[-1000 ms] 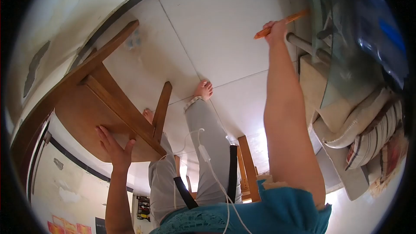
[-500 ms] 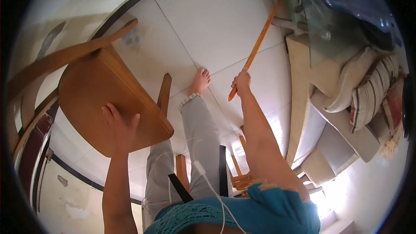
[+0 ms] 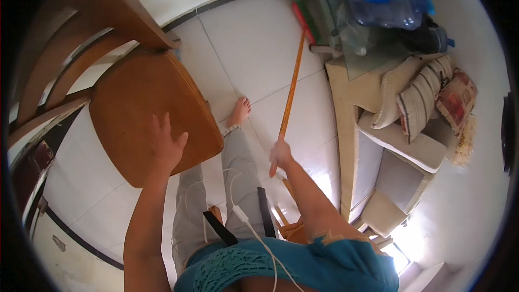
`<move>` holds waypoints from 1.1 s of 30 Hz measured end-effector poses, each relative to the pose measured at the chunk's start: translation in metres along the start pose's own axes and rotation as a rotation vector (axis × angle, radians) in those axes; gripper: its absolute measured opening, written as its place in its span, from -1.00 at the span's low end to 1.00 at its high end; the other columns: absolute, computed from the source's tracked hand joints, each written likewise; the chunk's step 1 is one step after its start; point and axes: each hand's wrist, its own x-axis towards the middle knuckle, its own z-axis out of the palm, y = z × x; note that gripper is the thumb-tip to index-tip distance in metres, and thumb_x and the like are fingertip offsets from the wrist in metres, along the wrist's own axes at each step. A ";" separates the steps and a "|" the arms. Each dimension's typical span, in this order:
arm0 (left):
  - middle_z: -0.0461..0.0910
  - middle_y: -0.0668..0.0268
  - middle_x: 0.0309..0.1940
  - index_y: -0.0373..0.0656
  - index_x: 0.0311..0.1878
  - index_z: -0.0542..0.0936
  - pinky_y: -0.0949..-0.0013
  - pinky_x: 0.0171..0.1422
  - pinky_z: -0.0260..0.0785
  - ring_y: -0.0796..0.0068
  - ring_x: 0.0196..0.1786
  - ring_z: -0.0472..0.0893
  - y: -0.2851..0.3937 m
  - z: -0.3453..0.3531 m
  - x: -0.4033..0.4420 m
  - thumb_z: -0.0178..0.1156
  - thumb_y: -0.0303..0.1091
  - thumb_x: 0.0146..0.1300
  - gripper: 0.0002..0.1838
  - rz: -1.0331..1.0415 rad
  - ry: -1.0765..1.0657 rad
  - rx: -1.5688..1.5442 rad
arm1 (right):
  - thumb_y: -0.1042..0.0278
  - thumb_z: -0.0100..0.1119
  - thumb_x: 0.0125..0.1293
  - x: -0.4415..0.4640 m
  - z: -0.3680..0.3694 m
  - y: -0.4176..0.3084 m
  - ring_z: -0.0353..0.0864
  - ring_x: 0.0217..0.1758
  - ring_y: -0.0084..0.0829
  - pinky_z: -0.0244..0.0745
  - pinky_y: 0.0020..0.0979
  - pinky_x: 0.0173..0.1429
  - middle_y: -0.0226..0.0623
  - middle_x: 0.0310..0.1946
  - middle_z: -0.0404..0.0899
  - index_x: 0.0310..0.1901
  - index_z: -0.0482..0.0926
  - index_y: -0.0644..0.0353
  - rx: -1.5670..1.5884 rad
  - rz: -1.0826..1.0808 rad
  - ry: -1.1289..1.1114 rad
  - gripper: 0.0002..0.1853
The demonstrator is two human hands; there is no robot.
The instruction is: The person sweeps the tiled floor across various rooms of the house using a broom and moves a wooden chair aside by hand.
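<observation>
My right hand (image 3: 280, 154) is wrapped around the wooden handle of a broom (image 3: 292, 89), close to its near end. The broom's red and green head (image 3: 306, 23) lies at the far side, by the glass table, partly hidden. Over the brown seat of a wooden chair (image 3: 138, 97) my left hand (image 3: 168, 143) is spread, holding nothing. Whether its palm touches the seat I cannot tell. The chair's slatted back rises at the upper left.
A glass-topped table (image 3: 373, 54) carries large blue water bottles (image 3: 384, 5). Beside it stands a beige sofa (image 3: 346, 92) with striped and patterned cushions (image 3: 424, 97). My bare foot (image 3: 241, 110) rests on the white tiled floor (image 3: 238, 38). White cables hang over my clothes.
My right hand has drawn the broom back toward my body, and its head has come into view. The chair seat appears more face-on. My left hand remains open over it.
</observation>
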 end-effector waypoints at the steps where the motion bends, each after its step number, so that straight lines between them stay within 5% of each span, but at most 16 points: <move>1: -0.23 0.00 0.26 -0.16 0.22 0.04 0.15 0.30 -0.19 0.09 0.30 -0.14 -0.005 -0.003 -0.009 0.06 -0.18 0.06 -0.32 0.032 0.005 -0.048 | -0.21 -0.34 0.19 -0.024 0.000 0.007 0.11 -0.86 -0.43 0.18 -0.35 -0.76 -0.39 -0.85 0.10 -0.61 0.18 0.06 0.029 0.033 -0.008 -0.51; 4: -0.11 0.00 0.24 -0.21 0.18 0.12 0.20 0.28 -0.12 0.10 0.28 -0.06 -0.031 -0.007 -0.028 0.04 -0.21 0.07 -0.39 0.141 0.014 -0.146 | -0.21 -0.25 0.17 -0.080 -0.035 0.022 0.04 -0.84 -0.57 0.05 -0.48 -0.76 -0.49 -0.84 0.06 -0.61 0.20 0.02 -0.026 0.080 -0.194 -0.54; 7: 0.06 0.02 0.18 -0.25 0.11 0.21 0.27 0.25 -0.02 0.17 0.23 0.08 -0.060 -0.017 -0.051 0.03 -0.23 0.08 -0.47 0.163 -0.036 -0.191 | -0.22 -0.21 0.15 -0.160 -0.049 -0.027 -0.05 -0.82 -0.72 -0.12 -0.63 -0.75 -0.60 -0.83 0.03 -0.59 0.20 -0.01 0.071 0.086 -0.081 -0.56; 9: 0.18 0.04 0.12 -0.27 0.06 0.28 0.30 0.21 0.05 0.22 0.19 0.19 -0.070 -0.034 -0.066 0.03 -0.23 0.08 -0.52 0.076 -0.100 -0.265 | -0.21 -0.23 0.16 -0.161 -0.051 -0.046 -0.02 -0.86 -0.68 -0.12 -0.59 -0.80 -0.54 -0.85 0.07 -0.58 0.21 0.04 0.048 0.005 0.056 -0.54; 13: 0.35 0.09 -0.02 -0.26 0.00 0.34 0.33 0.13 0.16 0.25 0.07 0.33 -0.106 -0.034 -0.088 0.04 -0.23 0.08 -0.56 0.020 -0.072 -0.369 | -0.23 -0.30 0.18 -0.108 -0.007 -0.095 0.02 -0.87 -0.56 0.00 -0.50 -0.79 -0.49 -0.89 0.04 -0.70 0.12 0.03 -0.057 -0.090 -0.154 -0.48; 14: 0.38 0.10 -0.04 -0.27 -0.01 0.35 0.33 0.10 0.19 0.26 0.04 0.36 -0.116 -0.031 -0.093 0.04 -0.23 0.08 -0.57 0.023 -0.057 -0.396 | -0.23 -0.36 0.19 -0.071 -0.001 -0.087 0.04 -0.86 -0.53 0.07 -0.47 -0.76 -0.49 -0.87 0.06 -0.71 0.10 0.01 0.122 0.139 -0.278 -0.48; 15: 0.40 0.11 -0.07 -0.27 -0.01 0.36 0.34 0.07 0.21 0.26 0.01 0.39 -0.121 -0.034 -0.096 0.05 -0.23 0.08 -0.57 0.034 -0.038 -0.423 | -0.21 -0.32 0.19 -0.082 0.019 -0.065 0.18 -0.85 -0.39 0.13 -0.37 -0.77 -0.33 -0.84 0.19 -0.60 0.21 0.13 -0.064 -0.023 -0.212 -0.48; 16: 0.41 0.11 -0.09 -0.27 -0.02 0.35 0.35 0.05 0.23 0.28 -0.02 0.40 -0.120 -0.040 -0.102 0.05 -0.24 0.08 -0.58 0.019 -0.041 -0.446 | -0.11 -0.34 0.24 -0.088 0.028 -0.040 0.14 -0.84 -0.43 0.11 -0.42 -0.76 -0.43 -0.83 0.16 -0.64 0.23 0.08 -0.148 -0.084 -0.177 -0.53; 17: 0.42 0.12 -0.11 -0.28 -0.02 0.35 0.37 0.02 0.25 0.30 -0.04 0.42 -0.117 -0.046 -0.110 0.06 -0.25 0.08 -0.58 0.006 -0.047 -0.473 | -0.22 -0.32 0.18 -0.074 0.023 0.003 0.25 -0.83 -0.33 0.21 -0.26 -0.74 -0.26 -0.82 0.24 -0.55 0.26 0.21 -0.182 -0.056 -0.185 -0.45; 20: 0.44 0.14 -0.14 -0.29 -0.03 0.36 0.40 -0.03 0.28 0.35 -0.08 0.44 -0.117 -0.054 -0.128 0.06 -0.29 0.09 -0.60 -0.005 -0.095 -0.468 | -0.21 -0.33 0.18 -0.176 0.003 0.013 0.24 -0.82 -0.31 0.22 -0.25 -0.73 -0.27 -0.81 0.25 -0.57 0.29 0.19 -0.464 0.132 -0.104 -0.45; 24: 0.46 0.18 -0.16 -0.29 -0.06 0.39 0.42 -0.04 0.28 0.38 -0.09 0.43 -0.110 -0.078 -0.138 0.05 -0.31 0.10 -0.65 -0.029 -0.222 -0.505 | 0.00 -0.21 0.20 -0.191 -0.088 0.027 0.11 -0.88 -0.50 0.04 -0.45 -0.81 -0.40 -0.82 0.21 -0.62 0.23 0.13 -0.285 0.064 -0.320 -0.61; 28: 0.46 0.19 -0.17 -0.28 -0.08 0.41 0.43 -0.01 0.26 0.41 -0.09 0.43 -0.103 -0.095 -0.146 0.06 -0.31 0.10 -0.66 0.037 -0.119 -0.486 | -0.07 -0.14 0.16 -0.211 -0.061 -0.009 0.05 -0.88 -0.58 -0.02 -0.49 -0.81 -0.45 -0.83 0.17 -0.67 0.20 0.10 -0.400 -0.063 -0.060 -0.56; 33: 0.46 0.20 -0.16 -0.28 -0.07 0.41 0.45 0.02 0.24 0.42 -0.08 0.42 -0.097 -0.118 -0.164 0.04 -0.32 0.10 -0.66 0.098 -0.151 -0.440 | -0.21 -0.13 0.12 -0.168 -0.039 0.080 0.02 -0.86 -0.62 -0.02 -0.53 -0.83 -0.51 -0.84 0.10 -0.66 0.19 0.09 -0.231 -0.010 -0.105 -0.50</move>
